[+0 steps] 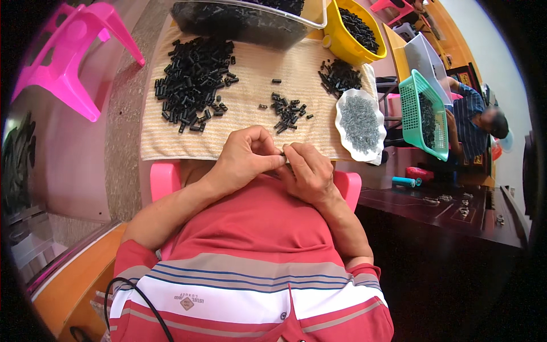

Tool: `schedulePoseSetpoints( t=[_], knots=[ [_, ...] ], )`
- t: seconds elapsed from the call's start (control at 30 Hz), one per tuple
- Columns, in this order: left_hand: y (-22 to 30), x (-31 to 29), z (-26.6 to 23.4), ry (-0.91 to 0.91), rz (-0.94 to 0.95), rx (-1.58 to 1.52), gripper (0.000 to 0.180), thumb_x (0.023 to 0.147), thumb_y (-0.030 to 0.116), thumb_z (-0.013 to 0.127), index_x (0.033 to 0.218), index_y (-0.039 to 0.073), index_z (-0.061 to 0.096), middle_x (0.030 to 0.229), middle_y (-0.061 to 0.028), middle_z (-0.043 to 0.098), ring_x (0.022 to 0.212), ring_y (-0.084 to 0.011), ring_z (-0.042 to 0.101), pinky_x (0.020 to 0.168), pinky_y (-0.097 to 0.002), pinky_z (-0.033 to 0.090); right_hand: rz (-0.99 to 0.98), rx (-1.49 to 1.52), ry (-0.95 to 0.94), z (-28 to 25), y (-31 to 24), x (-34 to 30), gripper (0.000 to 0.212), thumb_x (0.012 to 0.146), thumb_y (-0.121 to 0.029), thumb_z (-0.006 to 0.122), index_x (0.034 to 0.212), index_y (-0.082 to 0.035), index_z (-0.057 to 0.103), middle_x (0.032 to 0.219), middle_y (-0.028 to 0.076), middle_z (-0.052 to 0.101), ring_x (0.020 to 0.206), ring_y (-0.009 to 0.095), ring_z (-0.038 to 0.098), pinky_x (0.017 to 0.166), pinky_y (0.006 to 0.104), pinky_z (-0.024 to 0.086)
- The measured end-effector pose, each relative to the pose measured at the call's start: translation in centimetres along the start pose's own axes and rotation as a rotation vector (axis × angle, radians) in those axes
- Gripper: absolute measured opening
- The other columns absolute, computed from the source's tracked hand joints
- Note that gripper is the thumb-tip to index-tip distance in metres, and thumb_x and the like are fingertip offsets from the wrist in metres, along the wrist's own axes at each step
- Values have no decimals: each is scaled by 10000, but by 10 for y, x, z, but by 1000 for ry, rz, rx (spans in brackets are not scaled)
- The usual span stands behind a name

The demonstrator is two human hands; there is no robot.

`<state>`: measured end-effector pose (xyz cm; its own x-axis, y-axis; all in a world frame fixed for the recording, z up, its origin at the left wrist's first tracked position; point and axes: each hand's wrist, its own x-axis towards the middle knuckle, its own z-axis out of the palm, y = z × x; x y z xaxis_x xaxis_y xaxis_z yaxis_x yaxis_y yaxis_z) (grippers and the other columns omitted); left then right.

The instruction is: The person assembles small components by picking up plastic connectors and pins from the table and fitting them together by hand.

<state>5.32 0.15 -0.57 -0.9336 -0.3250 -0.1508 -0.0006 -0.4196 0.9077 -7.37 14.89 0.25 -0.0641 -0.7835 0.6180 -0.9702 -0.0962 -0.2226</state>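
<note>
My left hand (pixel 246 151) and my right hand (pixel 309 168) meet at the near edge of the towel-covered table (pixel 245 122). Both are closed, thumbs and fingertips pinched together around something small that they mostly hide. Just beyond them lies a small cluster of short black tubular pieces (pixel 288 112). To the left spreads a large heap of black cylindrical pieces (pixel 194 80). Right of my right hand stands a white scalloped dish (pixel 342 121) full of small, clear-grey pieces. Behind that dish is another pile of black parts (pixel 338 78).
At the back stand a clear plastic bin (pixel 245 28) and a yellow basin (pixel 336 37), both holding black parts. A green basket (pixel 411 122) is off to the right, beside a seated person (pixel 473 122) in a striped shirt. A pink stool (pixel 62 57) stands at left.
</note>
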Motion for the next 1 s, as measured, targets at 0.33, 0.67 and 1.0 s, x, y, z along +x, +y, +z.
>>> schedulePoseSetpoints(
  t=[0.33, 0.67, 1.0],
  knots=[
    [0, 1, 2, -17, 2, 36, 186, 834, -8, 745, 874, 33, 568, 845, -21, 661, 789, -78, 633, 725, -234, 541, 109, 145, -74, -9, -1, 7, 326, 733, -29, 744, 1034, 22, 628, 889, 148, 654, 719, 297, 675, 605, 364, 553],
    [0, 2, -2, 20, -20, -102, 134, 886, 24, 714, 959, 14, 602, 970, -78, 689, 826, -100, 636, 748, -244, 535, 365, 131, 59, -44, 63, 28, 325, 823, -39, 762, 1115, 10, 627, 939, 135, 654, 655, 173, 643, 577, 289, 522],
    [-2, 3, 3, 29, 6, -39, 105, 905, 28, 694, 964, 8, 609, 980, -72, 694, 798, -69, 613, 724, -222, 519, 596, -325, 120, -94, 234, 129, 454, 848, -314, 737, 1186, -18, 680, 855, 165, 722, 788, 296, 707, 715, 389, 529]
  ],
)
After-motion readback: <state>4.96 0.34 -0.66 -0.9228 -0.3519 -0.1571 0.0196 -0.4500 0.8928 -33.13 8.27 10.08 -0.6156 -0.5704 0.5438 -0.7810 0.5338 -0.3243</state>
